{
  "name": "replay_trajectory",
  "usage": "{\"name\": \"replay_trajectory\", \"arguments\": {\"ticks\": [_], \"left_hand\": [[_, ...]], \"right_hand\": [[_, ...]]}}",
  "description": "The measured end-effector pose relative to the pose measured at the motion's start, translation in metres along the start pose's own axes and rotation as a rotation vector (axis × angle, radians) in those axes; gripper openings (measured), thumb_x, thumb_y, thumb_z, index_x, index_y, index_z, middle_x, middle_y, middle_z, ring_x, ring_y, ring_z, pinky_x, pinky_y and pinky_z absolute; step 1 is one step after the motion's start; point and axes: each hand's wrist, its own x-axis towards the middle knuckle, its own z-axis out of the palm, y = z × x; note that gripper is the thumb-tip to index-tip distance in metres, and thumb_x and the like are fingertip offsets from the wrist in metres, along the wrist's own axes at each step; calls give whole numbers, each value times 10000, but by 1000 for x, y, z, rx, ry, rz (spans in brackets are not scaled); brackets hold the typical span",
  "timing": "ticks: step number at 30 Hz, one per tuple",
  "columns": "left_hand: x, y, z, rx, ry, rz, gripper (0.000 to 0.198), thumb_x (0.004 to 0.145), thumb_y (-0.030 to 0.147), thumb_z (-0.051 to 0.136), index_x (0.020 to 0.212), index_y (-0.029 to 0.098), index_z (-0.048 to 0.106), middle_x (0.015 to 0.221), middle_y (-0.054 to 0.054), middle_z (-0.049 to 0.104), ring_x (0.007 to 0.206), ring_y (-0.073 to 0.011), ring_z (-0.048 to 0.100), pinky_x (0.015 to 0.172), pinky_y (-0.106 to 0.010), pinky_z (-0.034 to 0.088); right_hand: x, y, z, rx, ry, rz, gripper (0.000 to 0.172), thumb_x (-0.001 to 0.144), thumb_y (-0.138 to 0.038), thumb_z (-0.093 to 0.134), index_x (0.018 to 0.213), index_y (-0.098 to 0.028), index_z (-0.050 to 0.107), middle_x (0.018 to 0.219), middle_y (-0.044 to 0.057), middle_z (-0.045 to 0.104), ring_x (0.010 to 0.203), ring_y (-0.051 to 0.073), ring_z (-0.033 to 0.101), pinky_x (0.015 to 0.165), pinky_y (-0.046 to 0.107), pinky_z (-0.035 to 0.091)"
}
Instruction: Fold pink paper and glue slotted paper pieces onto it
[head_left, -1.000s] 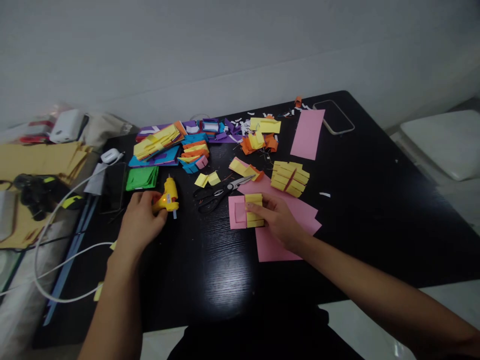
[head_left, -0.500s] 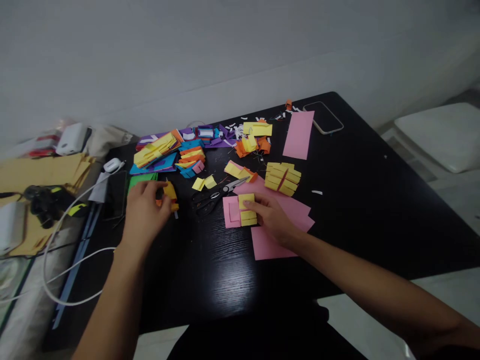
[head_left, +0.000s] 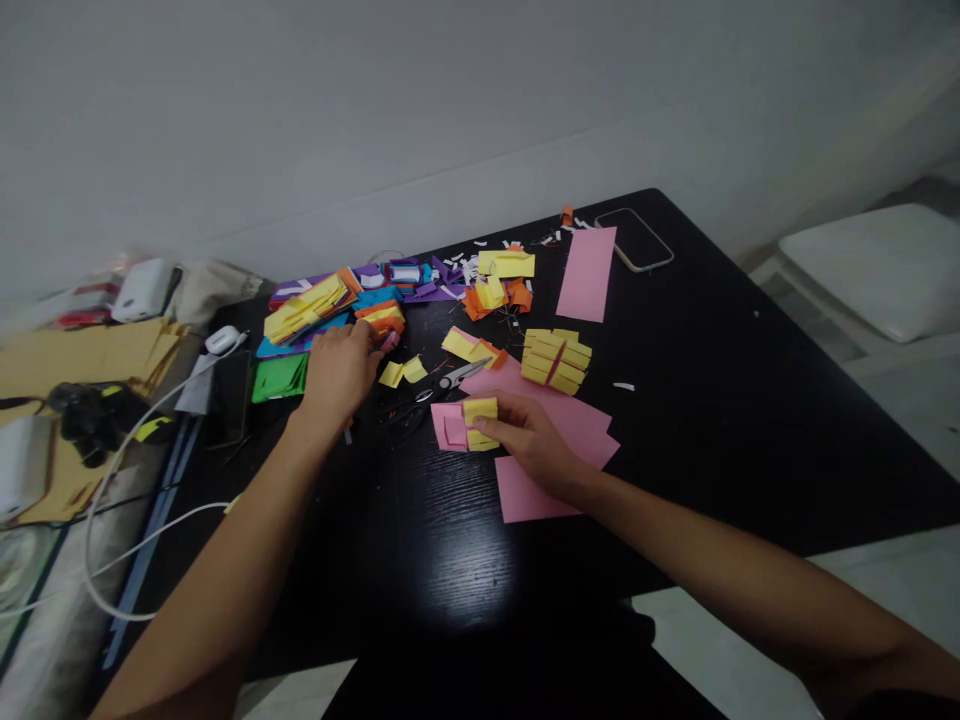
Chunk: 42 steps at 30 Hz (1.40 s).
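My right hand (head_left: 536, 440) pinches a small piece of folded yellow paper (head_left: 482, 425) with slits, joined to a pink paper piece (head_left: 450, 428) with a cut outline. Under that hand lie pink paper sheets (head_left: 559, 400). My left hand (head_left: 341, 370) is at the bundle of orange, yellow and blue folded paper strips (head_left: 384, 316), its fingers bent and apart at the bundle's near side; part of the bundle is hidden behind it. Scissors (head_left: 454, 380) lie between the hands. Beyond my right hand sits a slit yellow paper piece (head_left: 556, 360).
Green papers (head_left: 279, 379) and a yellow paper stack (head_left: 309, 310) lie on the left, beside a white cable (head_left: 124, 440). Paper scraps (head_left: 495, 295) are scattered at the back. A pink sheet (head_left: 587, 275) and a phone (head_left: 637, 240) lie at the back right of the black table (head_left: 735, 430).
My left hand has moved away and to the right, from near a yellow-orange object to the folded strip bundle. My right hand still holds the yellow and pink paper. The view has shifted slightly.
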Motion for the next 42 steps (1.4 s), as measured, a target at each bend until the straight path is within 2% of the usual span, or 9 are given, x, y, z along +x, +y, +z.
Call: {"name": "replay_trajectory", "arguments": {"ticks": [5, 10, 13, 16, 19, 25, 35, 38, 42], "left_hand": [[-13, -10, -7, -206, 149, 51, 149, 957, 260, 626, 1020, 192, 743, 967, -122, 734, 931, -310, 683, 849, -405, 516], [-52, -6, -23, -643, 315, 17, 158, 940, 396, 718, 956, 240, 738, 938, -52, 697, 798, -218, 628, 763, -346, 501], [-80, 5, -25, -1004, 275, -108, 165, 911, 389, 782, 994, 251, 745, 879, -25, 679, 763, -193, 615, 698, -311, 495], [-101, 13, -21, -1185, 215, -178, 180, 860, 370, 850, 945, 233, 769, 811, -11, 680, 714, -167, 596, 664, -282, 499], [-111, 18, -14, -1320, 126, -169, 278, 819, 381, 898, 1020, 228, 783, 825, -12, 728, 710, -156, 627, 661, -265, 532], [-119, 33, -5, -1358, 23, -180, 274, 830, 441, 894, 986, 233, 807, 794, -20, 757, 668, -158, 651, 610, -264, 536], [-125, 52, 1, -1360, -29, -198, 325, 879, 525, 843, 857, 203, 809, 637, 4, 649, 566, -125, 538, 533, -233, 450], [-124, 50, 2, -1354, -51, -205, 310, 883, 513, 845, 858, 206, 814, 699, -14, 688, 635, -142, 587, 594, -245, 488], [-123, 48, 3, -1355, -46, -164, 275, 872, 483, 865, 827, 217, 813, 981, -70, 757, 933, -208, 704, 833, -307, 569]], "right_hand": [[-4, -4, 3, -136, 12, -163, 197, 922, -287, 753, 1108, -268, 815, 1125, 33, 801, 1057, 215, 716, 980, 399, 552], [-7, -5, 5, -217, 34, -218, 194, 976, -314, 716, 1137, -274, 815, 1169, 52, 804, 1072, 233, 722, 979, 420, 557], [-7, -4, 6, -212, 30, -210, 194, 966, -317, 737, 1140, -273, 809, 1169, 53, 803, 1080, 233, 722, 982, 420, 565], [-7, -3, 5, -148, 34, -168, 221, 935, -325, 776, 1147, -263, 788, 1104, 38, 791, 1020, 215, 717, 945, 398, 582], [-5, -1, 4, -55, 37, -81, 246, 908, -339, 808, 1135, -253, 771, 1029, 17, 771, 960, 198, 712, 903, 371, 591], [-3, -1, 3, 25, 72, 41, 224, 858, -371, 857, 1029, -248, 781, 910, -4, 757, 858, 188, 704, 831, 347, 597], [-9, -4, 9, 21, 36, 19, 224, 862, -347, 863, 1042, -233, 794, 959, 12, 780, 899, 184, 720, 869, 343, 602], [-10, -5, 10, 12, 25, 12, 227, 868, -357, 860, 1043, -230, 790, 954, 15, 775, 916, 196, 725, 883, 359, 608], [-11, -6, 10, -5, 14, 1, 212, 878, -366, 852, 1029, -233, 786, 938, 16, 765, 933, 206, 729, 901, 383, 615]]}}
